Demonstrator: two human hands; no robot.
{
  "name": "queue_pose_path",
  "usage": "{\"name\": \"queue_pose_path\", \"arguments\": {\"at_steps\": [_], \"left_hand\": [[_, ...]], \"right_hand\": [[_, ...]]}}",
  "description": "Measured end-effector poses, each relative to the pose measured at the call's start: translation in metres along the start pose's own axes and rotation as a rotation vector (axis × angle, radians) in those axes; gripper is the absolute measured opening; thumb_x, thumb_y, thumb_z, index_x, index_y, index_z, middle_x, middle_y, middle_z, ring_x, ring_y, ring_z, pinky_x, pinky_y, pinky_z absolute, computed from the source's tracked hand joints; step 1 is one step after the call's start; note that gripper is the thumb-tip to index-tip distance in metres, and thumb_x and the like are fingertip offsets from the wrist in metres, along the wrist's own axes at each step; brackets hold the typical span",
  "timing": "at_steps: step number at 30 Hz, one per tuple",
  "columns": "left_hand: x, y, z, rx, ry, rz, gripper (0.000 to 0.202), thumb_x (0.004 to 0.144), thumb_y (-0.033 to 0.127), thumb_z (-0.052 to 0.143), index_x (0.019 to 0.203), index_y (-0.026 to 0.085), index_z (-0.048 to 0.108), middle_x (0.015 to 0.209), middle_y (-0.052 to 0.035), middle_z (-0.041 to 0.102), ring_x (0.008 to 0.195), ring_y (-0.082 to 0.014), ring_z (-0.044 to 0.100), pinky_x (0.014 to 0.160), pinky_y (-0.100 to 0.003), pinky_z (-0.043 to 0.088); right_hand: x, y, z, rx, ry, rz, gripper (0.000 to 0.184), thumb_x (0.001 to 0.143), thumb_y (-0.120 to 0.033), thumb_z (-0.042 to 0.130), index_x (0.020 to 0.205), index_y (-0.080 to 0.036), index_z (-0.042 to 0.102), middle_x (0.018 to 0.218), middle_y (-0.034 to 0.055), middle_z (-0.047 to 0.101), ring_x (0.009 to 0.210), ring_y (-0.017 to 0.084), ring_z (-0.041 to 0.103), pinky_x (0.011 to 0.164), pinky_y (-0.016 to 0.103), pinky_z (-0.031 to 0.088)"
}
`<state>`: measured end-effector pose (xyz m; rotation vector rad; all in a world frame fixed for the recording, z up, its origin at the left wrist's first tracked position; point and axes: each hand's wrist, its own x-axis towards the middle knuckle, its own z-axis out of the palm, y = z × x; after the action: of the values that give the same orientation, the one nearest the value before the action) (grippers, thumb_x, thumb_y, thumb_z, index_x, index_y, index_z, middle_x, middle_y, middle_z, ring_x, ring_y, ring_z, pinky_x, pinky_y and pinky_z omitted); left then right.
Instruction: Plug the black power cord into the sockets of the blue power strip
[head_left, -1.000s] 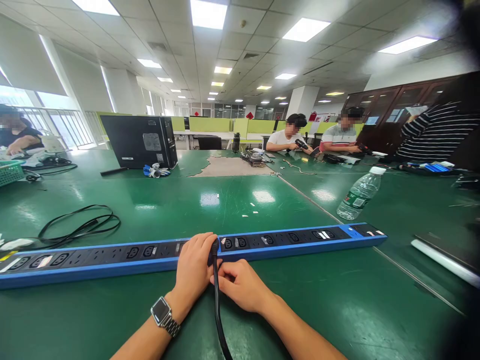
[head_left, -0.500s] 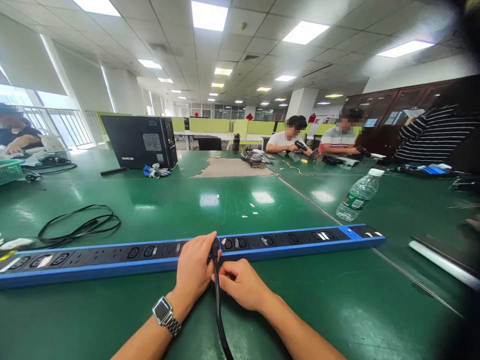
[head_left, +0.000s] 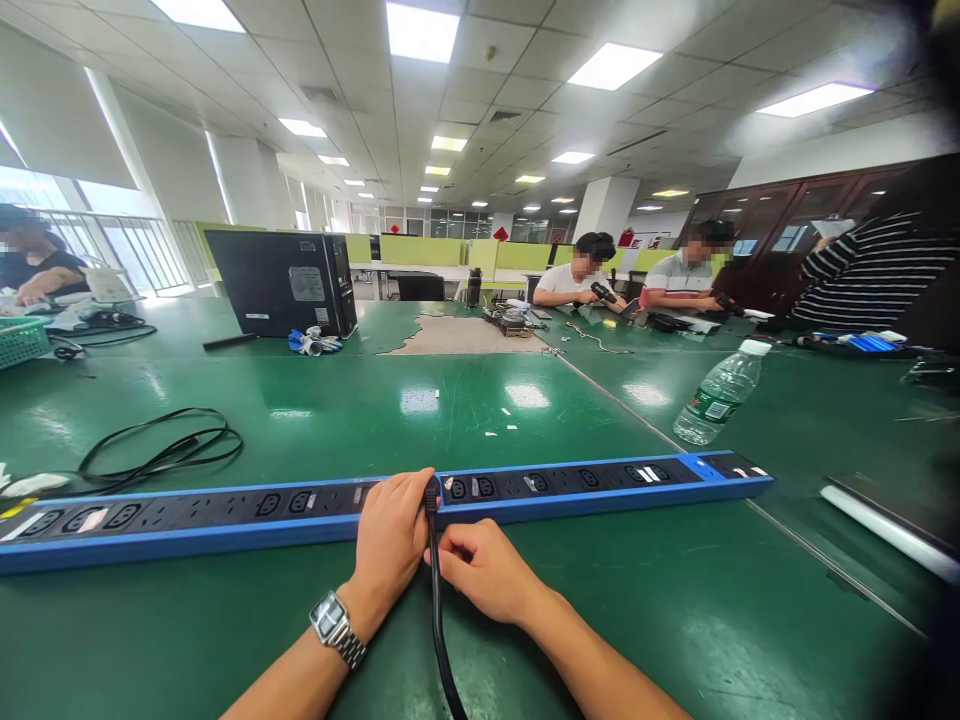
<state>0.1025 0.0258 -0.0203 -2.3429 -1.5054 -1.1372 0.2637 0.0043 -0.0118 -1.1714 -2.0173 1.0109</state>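
Observation:
A long blue power strip with a black face and rows of sockets lies across the green table. My left hand, a watch on its wrist, is wrapped over the strip's middle, hiding several sockets. Right beside its thumb, a thick black power cord rises from the strip and runs down toward me. My right hand is closed in front of the strip. Its fingertips meet the cord just below the cord's upper end, partly behind it, so the exact grip is hidden.
A thin black cable is coiled behind the strip at left. A plastic water bottle stands at the right. Farther back are a black computer tower, crumpled gloves and a green basket. Several people are around the table.
Both hands keep the same hold on the strip and cord. The whole view has shifted very slightly.

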Motion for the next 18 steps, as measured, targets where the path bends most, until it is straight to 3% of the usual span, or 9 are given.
{"name": "queue_pose_path", "arguments": {"at_steps": [5, 9, 14, 16, 18], "left_hand": [[0.000, -0.001, 0.001, -0.063, 0.005, -0.008, 0.032, 0.091, 0.019, 0.045, 0.119, 0.021, 0.059, 0.109, -0.0070, 0.071, 0.105, -0.0227, 0.062, 0.091, -0.040, 0.047], [0.004, -0.007, -0.004, -0.161, 0.137, -0.075, 0.031, 0.094, 0.023, 0.044, 0.123, 0.021, 0.055, 0.110, -0.0075, 0.068, 0.101, -0.0197, 0.063, 0.088, -0.034, 0.049], [0.006, -0.032, -0.032, -0.064, 0.299, -0.186, 0.032, 0.094, 0.036, 0.047, 0.121, 0.020, 0.055, 0.111, -0.0082, 0.067, 0.100, -0.0208, 0.063, 0.092, -0.034, 0.049], [0.001, -0.048, -0.046, -0.026, 0.308, -0.259, 0.035, 0.094, 0.040, 0.046, 0.122, 0.020, 0.055, 0.112, -0.0087, 0.067, 0.100, -0.0220, 0.063, 0.092, -0.036, 0.049], [-0.006, -0.065, -0.057, -0.033, 0.227, -0.296, 0.039, 0.093, 0.045, 0.045, 0.122, 0.020, 0.056, 0.111, -0.0090, 0.068, 0.098, -0.0221, 0.064, 0.091, -0.036, 0.050]], "right_hand": [[0.000, 0.001, 0.000, -0.021, 0.002, 0.005, 0.030, 0.082, -0.036, 0.060, 0.060, -0.016, 0.059, 0.050, -0.0045, 0.049, 0.049, 0.008, 0.037, 0.050, 0.021, 0.028], [-0.001, 0.001, -0.001, -0.047, -0.002, 0.025, 0.030, 0.084, -0.039, 0.059, 0.064, -0.016, 0.063, 0.051, -0.0039, 0.052, 0.049, 0.008, 0.040, 0.050, 0.021, 0.028], [-0.001, 0.002, -0.002, -0.054, 0.000, 0.049, 0.032, 0.085, -0.040, 0.057, 0.064, -0.016, 0.063, 0.051, -0.0039, 0.052, 0.050, 0.008, 0.041, 0.051, 0.021, 0.029], [-0.002, 0.002, -0.002, -0.048, -0.008, 0.060, 0.032, 0.085, -0.039, 0.058, 0.064, -0.016, 0.062, 0.052, -0.0041, 0.052, 0.050, 0.008, 0.041, 0.051, 0.021, 0.029], [-0.002, 0.002, -0.001, -0.044, -0.015, 0.064, 0.032, 0.085, -0.040, 0.057, 0.064, -0.017, 0.063, 0.052, -0.0042, 0.052, 0.051, 0.008, 0.041, 0.051, 0.021, 0.029]]}}
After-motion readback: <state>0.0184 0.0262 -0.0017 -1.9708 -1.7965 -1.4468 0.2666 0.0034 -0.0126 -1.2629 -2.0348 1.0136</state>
